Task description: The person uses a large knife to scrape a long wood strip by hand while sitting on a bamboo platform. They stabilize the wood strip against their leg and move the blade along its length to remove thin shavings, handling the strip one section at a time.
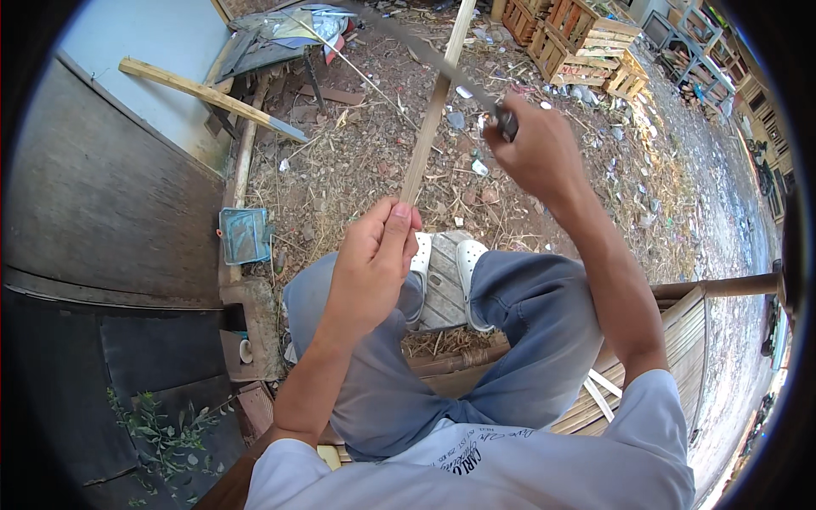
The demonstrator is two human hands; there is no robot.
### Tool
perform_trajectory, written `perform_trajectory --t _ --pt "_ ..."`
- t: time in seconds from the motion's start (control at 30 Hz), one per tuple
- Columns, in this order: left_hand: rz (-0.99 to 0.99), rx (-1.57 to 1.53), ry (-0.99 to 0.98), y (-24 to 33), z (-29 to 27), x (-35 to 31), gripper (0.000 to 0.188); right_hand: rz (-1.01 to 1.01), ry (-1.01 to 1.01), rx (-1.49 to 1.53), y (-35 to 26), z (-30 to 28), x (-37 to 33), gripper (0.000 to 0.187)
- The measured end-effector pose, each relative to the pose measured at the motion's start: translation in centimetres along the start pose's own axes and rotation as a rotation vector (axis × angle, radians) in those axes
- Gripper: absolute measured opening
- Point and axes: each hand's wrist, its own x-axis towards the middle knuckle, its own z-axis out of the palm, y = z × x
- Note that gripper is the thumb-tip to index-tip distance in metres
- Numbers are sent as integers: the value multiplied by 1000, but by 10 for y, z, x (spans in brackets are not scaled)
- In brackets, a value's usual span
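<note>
My left hand (pixel 374 255) is closed round the near end of a long, narrow strip of pale wood or bamboo (pixel 422 157), its thumb lying along the top. The strip slants up and away, past the upper edge of the view. My right hand (pixel 541 151) grips the dark handle of a machete (pixel 429 55), to the right of the strip. The long grey blade is smeared by motion and crosses the strip's far part toward the upper left. Whether blade and strip touch, I cannot tell.
I sit on a bamboo-slat seat (pixel 671 357), my white clogs on a board (pixel 444 285). Left are a blue basket (pixel 245 235), a propped timber (pixel 204 95) and a dark wall panel (pixel 110 178). Wooden crates (pixel 578 42) stand far right. Litter and dry straw cover the ground (pixel 340 187).
</note>
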Motion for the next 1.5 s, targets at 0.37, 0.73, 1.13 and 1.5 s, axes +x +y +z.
perform_trajectory --t 0.37,0.73,1.13,1.5 --pt "104 314 60 -15 9 1 27 -128 -18 93 6 28 -12 19" --pt "132 271 38 -18 11 6 25 116 -110 415 3 13 5 28" --pt "401 -162 171 -11 23 18 21 242 -199 1319 -46 -2 -8 23" --pt "498 -565 403 -13 10 25 19 -5 8 698 -63 21 -29 21"
